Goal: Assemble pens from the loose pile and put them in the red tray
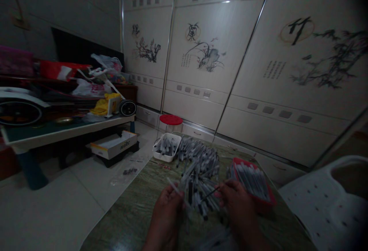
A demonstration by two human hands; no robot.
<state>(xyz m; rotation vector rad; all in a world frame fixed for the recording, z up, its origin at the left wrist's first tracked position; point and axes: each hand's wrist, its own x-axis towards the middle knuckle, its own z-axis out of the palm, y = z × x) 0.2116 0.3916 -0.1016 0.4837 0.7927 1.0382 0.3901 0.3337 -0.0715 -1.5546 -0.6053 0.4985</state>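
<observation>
My left hand [167,209] is closed around a clear, pale pen barrel [173,186], which points up and to the left from the fingertips. Between the pinched fingers of my right hand [236,198] is a thin dark pen refill [211,193], slanting down to the left. A large heap of clear pens with dark tips [198,159] lies beyond and between both hands. Past the heap on the left, a white basket [163,158] holds more pens. To the right of my right hand, a red basket [271,201] is packed with pale pen tubes [254,180].
The patterned table [123,212] carries all of this, with blurred tubes [215,239] at its near edge. A white chair [324,197] stands at the right. Behind are a red stool [171,119] and sliding wardrobe doors [201,101]. A low cluttered table [71,130] is at the left.
</observation>
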